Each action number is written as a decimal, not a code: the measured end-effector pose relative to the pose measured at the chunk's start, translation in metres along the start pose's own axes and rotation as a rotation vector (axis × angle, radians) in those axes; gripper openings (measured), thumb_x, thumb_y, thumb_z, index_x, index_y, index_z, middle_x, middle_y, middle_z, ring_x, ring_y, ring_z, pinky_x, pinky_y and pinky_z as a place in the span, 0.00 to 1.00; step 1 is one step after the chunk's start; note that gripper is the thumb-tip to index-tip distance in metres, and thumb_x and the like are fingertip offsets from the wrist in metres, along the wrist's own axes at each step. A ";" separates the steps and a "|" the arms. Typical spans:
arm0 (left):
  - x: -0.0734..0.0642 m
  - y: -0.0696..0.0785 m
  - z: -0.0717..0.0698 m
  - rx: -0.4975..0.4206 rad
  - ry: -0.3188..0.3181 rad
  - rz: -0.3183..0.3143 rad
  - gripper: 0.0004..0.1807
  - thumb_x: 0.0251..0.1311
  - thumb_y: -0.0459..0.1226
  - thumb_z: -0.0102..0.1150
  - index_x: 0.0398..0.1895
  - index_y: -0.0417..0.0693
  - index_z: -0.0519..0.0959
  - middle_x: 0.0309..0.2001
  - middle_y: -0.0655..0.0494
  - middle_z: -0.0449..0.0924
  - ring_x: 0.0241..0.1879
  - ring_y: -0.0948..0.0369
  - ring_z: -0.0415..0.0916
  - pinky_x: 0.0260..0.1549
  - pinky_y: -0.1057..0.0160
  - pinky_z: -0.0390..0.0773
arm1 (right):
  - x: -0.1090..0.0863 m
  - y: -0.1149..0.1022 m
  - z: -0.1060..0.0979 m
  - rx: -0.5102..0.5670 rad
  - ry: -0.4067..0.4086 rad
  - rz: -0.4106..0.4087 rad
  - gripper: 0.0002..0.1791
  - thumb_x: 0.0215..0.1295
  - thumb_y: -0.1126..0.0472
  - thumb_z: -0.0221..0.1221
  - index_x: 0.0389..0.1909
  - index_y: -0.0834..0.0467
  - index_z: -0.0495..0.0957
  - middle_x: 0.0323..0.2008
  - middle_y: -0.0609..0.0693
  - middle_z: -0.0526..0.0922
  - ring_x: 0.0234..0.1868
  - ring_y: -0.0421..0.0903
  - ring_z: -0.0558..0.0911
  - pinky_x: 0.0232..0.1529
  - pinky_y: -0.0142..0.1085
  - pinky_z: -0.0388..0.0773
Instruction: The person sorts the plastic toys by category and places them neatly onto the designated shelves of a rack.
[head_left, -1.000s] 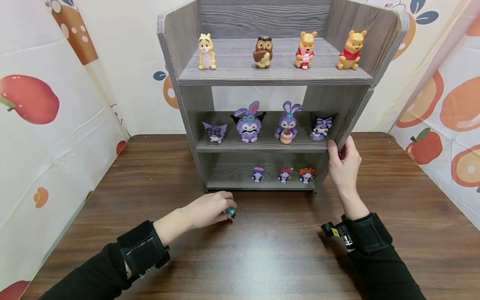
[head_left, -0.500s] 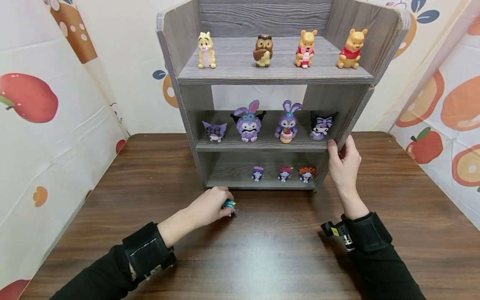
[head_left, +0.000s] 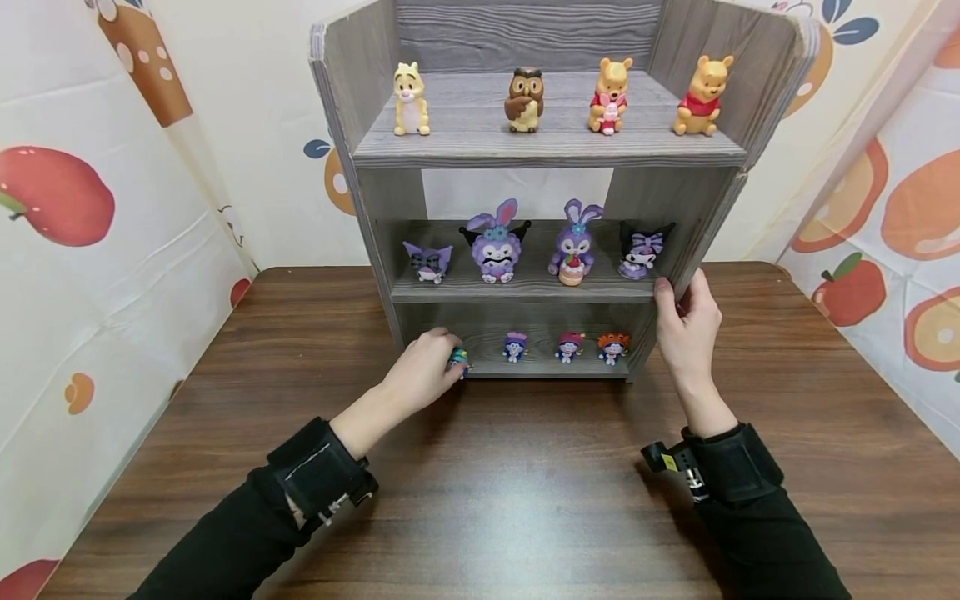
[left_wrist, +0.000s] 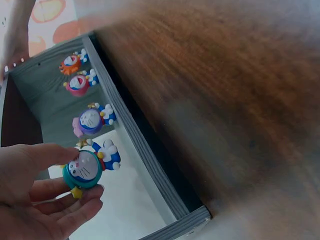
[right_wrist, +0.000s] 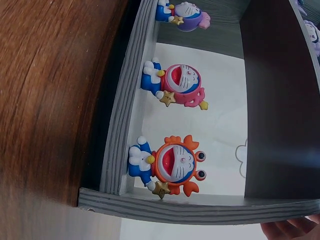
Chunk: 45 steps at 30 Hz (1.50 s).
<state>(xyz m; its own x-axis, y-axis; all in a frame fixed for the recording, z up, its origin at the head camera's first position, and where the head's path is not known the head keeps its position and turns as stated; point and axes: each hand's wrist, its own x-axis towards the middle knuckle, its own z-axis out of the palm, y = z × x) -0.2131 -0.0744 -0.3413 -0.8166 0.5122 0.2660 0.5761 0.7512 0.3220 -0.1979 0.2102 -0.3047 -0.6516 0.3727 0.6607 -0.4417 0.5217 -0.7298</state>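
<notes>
A small blue-and-white cat figurine (left_wrist: pixel 86 167) with a teal hood and yellow star is pinched between the thumb and fingers of my left hand (head_left: pixel 422 367). That hand is at the front left of the lowest shelf (head_left: pixel 551 367) of a grey wooden shelf unit. In the head view its fingers cover part of the figurine. To its right on that shelf stand three similar figurines: one purple-hooded (head_left: pixel 515 347), one pink-hooded (head_left: pixel 569 347) and one with an orange crab hood (right_wrist: pixel 172 165). My right hand (head_left: pixel 690 325) grips the unit's right side panel near the middle shelf.
On the middle shelf stand several purple figurines, among them a rabbit with a cake (head_left: pixel 573 243). The top shelf bears an owl (head_left: pixel 524 101), a yellow rabbit (head_left: pixel 411 100) and two bears. The unit stands on a brown wooden table (head_left: pixel 510 500), before fruit-print cloth (head_left: pixel 60 333).
My left hand has carried the teal-hooded figurine from the table in front of the unit up and forward to the lowest shelf. The right hand has stayed on the side panel.
</notes>
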 end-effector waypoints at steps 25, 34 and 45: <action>0.025 -0.012 0.007 0.114 -0.085 -0.144 0.16 0.51 0.29 0.53 0.11 0.46 0.61 0.19 0.54 0.62 0.20 0.60 0.59 0.18 0.62 0.63 | 0.000 -0.002 0.002 -0.011 -0.004 0.001 0.12 0.59 0.69 0.49 0.40 0.73 0.71 0.25 0.41 0.71 0.25 0.28 0.70 0.25 0.20 0.66; 0.026 -0.012 0.006 0.120 -0.122 -0.143 0.17 0.53 0.30 0.54 0.12 0.46 0.60 0.21 0.53 0.61 0.21 0.60 0.58 0.17 0.65 0.61 | 0.000 -0.001 0.001 -0.011 0.000 0.005 0.12 0.59 0.68 0.49 0.40 0.73 0.71 0.25 0.43 0.72 0.26 0.28 0.70 0.25 0.20 0.66; 0.025 -0.011 0.008 0.114 -0.123 -0.167 0.16 0.52 0.31 0.53 0.13 0.47 0.60 0.20 0.54 0.60 0.18 0.62 0.55 0.15 0.67 0.56 | 0.000 0.000 0.000 -0.014 -0.004 0.003 0.12 0.59 0.68 0.49 0.41 0.73 0.70 0.25 0.44 0.72 0.26 0.28 0.71 0.25 0.20 0.66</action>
<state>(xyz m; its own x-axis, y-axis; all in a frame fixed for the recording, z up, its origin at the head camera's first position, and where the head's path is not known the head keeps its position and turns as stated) -0.2405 -0.0665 -0.3454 -0.9022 0.4189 0.1029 0.4311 0.8681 0.2460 -0.1978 0.2099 -0.3048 -0.6557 0.3711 0.6575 -0.4307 0.5314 -0.7295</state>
